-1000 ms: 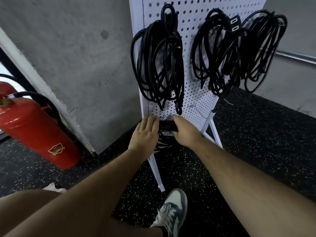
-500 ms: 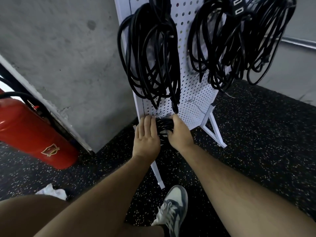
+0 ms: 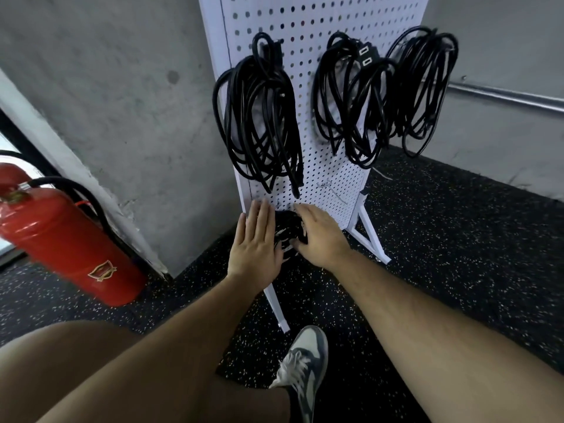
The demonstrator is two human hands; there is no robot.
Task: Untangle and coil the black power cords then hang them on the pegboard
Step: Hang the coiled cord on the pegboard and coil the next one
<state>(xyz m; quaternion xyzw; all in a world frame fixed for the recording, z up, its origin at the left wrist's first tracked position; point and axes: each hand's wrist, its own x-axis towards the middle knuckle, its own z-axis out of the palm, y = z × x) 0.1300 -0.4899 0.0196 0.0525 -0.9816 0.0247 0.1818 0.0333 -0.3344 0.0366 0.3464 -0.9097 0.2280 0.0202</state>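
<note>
A white pegboard (image 3: 323,22) stands on the floor with three coiled black power cords hung on it: a left coil (image 3: 259,123), a middle coil (image 3: 348,99) and a right coil (image 3: 424,87). A further small black coil (image 3: 288,230) sits at the board's bottom edge, mostly hidden between my hands. My left hand (image 3: 256,239) lies flat with straight fingers against the coil's left side. My right hand (image 3: 320,236) has its fingers spread and extended over the coil's right side, thumb touching it.
A red fire extinguisher (image 3: 67,239) stands by the concrete wall at left. The board's white stand legs (image 3: 276,306) reach toward my shoe (image 3: 302,367). A bare metal hook (image 3: 332,190) sticks out low on the board. A metal rail (image 3: 503,96) runs along the right wall.
Both hands gripped the small coil before; now their fingers have straightened out and lie loosely against it at the board's bottom edge.
</note>
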